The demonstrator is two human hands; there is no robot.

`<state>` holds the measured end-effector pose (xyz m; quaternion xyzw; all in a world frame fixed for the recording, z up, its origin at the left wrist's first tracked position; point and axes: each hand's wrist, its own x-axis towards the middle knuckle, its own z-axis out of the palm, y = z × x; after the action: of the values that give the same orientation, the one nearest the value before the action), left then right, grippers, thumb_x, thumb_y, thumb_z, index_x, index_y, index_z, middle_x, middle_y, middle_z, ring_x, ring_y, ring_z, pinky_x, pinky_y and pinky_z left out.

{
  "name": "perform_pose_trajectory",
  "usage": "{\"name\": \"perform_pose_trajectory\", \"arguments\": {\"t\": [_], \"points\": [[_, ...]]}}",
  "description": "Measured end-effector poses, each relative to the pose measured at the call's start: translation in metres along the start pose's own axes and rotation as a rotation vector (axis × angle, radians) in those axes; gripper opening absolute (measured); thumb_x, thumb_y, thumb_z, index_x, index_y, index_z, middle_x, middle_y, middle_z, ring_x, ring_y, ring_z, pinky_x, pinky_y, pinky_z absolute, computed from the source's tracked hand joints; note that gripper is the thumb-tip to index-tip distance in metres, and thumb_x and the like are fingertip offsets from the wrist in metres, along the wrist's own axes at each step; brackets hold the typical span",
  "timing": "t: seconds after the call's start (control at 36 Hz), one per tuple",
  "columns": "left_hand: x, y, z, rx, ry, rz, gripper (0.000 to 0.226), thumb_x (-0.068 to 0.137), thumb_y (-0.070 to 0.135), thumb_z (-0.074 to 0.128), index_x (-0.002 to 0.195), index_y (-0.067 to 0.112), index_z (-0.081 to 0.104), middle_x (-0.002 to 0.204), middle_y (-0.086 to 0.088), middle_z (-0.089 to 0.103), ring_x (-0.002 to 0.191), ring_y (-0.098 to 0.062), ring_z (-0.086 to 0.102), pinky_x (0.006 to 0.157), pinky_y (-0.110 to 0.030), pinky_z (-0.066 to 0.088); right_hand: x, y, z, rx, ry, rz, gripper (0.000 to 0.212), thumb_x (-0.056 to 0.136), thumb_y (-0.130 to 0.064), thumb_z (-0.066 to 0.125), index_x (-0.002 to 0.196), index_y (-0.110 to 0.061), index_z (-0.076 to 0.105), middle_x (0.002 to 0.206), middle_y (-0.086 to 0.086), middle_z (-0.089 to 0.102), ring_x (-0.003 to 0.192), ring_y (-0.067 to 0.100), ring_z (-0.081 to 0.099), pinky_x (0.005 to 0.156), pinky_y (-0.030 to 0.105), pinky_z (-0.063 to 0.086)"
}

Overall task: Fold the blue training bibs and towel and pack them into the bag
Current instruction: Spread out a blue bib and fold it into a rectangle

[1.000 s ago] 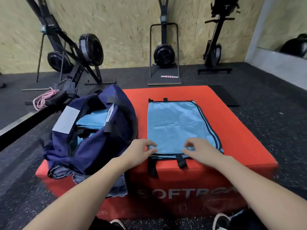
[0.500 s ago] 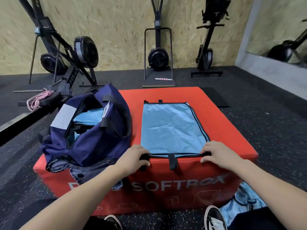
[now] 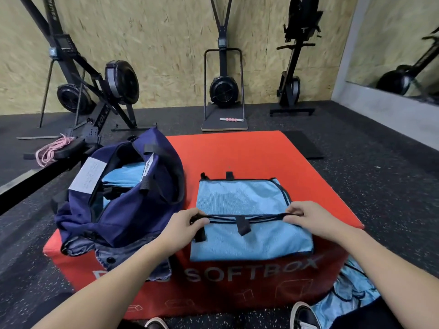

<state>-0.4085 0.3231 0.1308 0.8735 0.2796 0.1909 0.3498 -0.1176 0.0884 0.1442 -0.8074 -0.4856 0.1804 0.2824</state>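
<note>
Gym floor of dark speckled rubber, with a chipboard wall behind and a red foam box [image 3: 249, 153] lettered SOFTBOX at its centre; the first letters of a second word on its front are covered by grey fabric spilling off the near left edge. On the box's left half sits a navy bag [image 3: 123, 210], its mouth gaping, with folded light-blue cloth [image 3: 126, 174] partly visible inside, though how many pieces lie there cannot be made out. On the right half lies a blue training bib [image 3: 244, 198], its near part doubled over toward the far end. The left hand [image 3: 185, 224] pinches the left end of the bib's black-trimmed folded edge, fingers curled around it and hiding the corner. The right hand [image 3: 306, 217] grips the right end of the same edge between thumb and fingers. More light-blue fabric [image 3: 346, 293] lies crumpled on the floor at lower right, cut off by the frame and by a dark trouser leg. Two shoes [image 3: 303, 315] poke in along the bottom edge, both cropped
</note>
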Motion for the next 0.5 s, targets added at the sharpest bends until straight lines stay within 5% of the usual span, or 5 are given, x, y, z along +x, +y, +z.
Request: {"name": "perform_pose_trajectory", "arguments": {"t": [0.17,0.5], "points": [[0.03,0.004,0.001,-0.02,0.155,-0.015,0.006,0.093,0.027,0.066,0.094,0.025,0.072,0.082,0.015,0.071,0.079,0.003,0.063,0.074,-0.018,0.048,0.032,0.0,-0.007,0.135,0.103,0.025,0.004,0.086,-0.026,0.076,0.084,-0.024,0.074,0.081,-0.005,0.073,0.075,0.004,0.063,0.077,0.027,0.047],[0.117,-0.002,0.002,-0.034,0.298,-0.074,0.01,0.096,0.023,0.062,0.099,0.022,0.071,0.086,0.012,0.07,0.074,0.003,0.061,0.065,-0.005,0.041,0.12,0.003,-0.014,0.185,0.23,0.066,0.006,0.088,-0.029,0.075,0.09,-0.024,0.076,0.09,-0.013,0.073,0.089,0.002,0.064,0.073,0.019,0.042]]}}
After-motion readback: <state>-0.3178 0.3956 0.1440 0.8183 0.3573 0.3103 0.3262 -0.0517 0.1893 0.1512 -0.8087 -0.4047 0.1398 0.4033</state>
